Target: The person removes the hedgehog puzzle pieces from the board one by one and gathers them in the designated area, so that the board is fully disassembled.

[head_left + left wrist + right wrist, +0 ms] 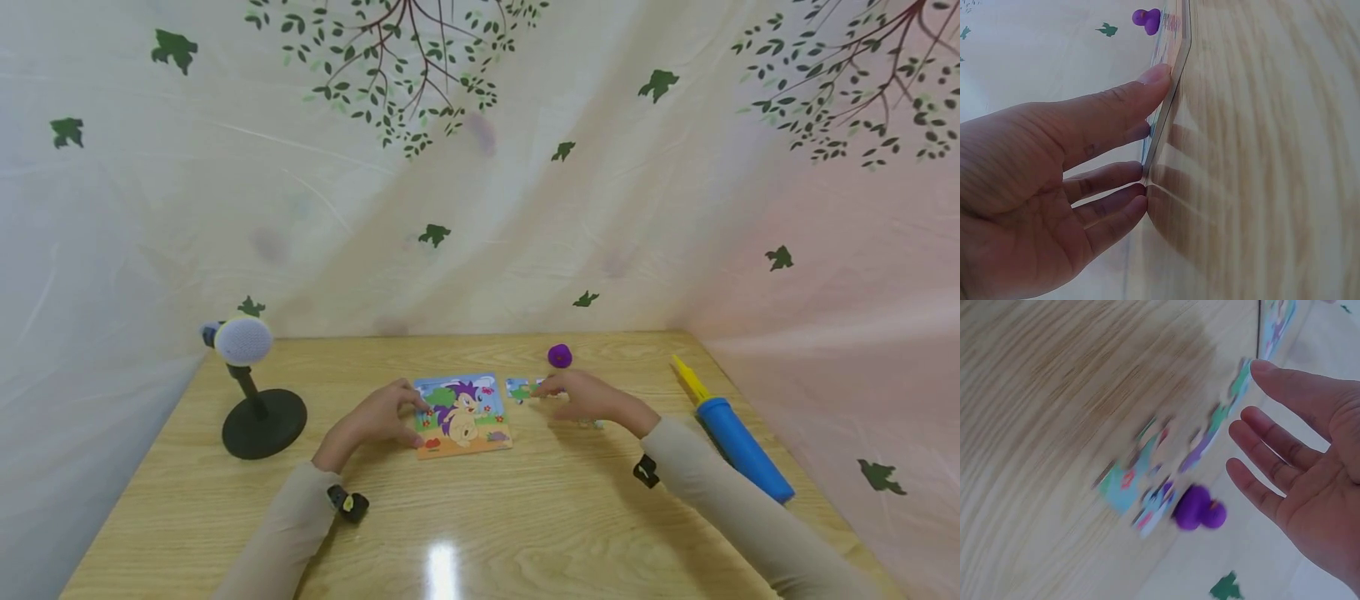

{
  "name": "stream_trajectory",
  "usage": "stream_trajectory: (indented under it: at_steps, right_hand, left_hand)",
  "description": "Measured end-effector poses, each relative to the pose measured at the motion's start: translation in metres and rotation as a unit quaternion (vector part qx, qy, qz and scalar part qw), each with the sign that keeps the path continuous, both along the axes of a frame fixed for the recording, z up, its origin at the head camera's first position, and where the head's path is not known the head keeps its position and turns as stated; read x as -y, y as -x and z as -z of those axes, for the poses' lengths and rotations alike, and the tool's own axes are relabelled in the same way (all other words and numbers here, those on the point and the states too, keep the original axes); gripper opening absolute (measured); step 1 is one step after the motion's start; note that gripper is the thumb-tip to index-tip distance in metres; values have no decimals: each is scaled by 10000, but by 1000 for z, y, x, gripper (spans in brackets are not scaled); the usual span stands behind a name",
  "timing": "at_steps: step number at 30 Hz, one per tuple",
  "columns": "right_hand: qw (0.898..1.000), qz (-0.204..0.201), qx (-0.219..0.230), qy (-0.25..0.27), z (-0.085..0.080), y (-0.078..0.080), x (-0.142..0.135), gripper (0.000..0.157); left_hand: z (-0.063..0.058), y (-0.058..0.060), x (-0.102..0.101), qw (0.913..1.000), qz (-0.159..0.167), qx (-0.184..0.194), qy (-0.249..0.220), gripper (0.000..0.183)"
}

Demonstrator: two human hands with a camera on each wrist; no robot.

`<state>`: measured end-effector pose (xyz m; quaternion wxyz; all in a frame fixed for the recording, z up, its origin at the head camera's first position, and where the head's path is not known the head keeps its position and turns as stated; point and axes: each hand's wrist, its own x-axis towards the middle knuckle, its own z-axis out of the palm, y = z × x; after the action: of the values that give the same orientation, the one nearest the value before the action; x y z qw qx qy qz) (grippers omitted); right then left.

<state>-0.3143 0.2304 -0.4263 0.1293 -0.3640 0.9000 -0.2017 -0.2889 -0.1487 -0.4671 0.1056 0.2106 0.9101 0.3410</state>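
Head view: touching picture board with spread left hand, probably for steadiness; poised by puzzle pieces, toward far edge of tabletop, with loose, empty right hand.

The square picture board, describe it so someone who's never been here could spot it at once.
On the wooden table, find the left hand. Touching it is the square picture board, showing a cartoon animal with purple spines. It is one whole square, far larger than the loose puzzle pieces to its right.

Head view faces forward, downward; close, tilted wrist views share the purple toy
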Motion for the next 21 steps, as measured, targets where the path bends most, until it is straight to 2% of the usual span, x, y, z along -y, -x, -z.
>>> stream_trajectory:
  at_steps: [3, 11, 21]
  right_hand:
    - [9999, -154, -22, 72, 2, 2, 20, 40]
    - [9994, -333, 37, -5, 1, 1, 74, 42]
    - [9967, -805, 76, 10, 11, 7, 117, 49]
  left_hand:
    - [1, 0, 0, 10000, -47, 59, -27, 47]
    - [2, 1, 1, 9999, 67, -108, 38, 48]
    - [2, 2, 2, 9998, 160, -130, -27, 48]
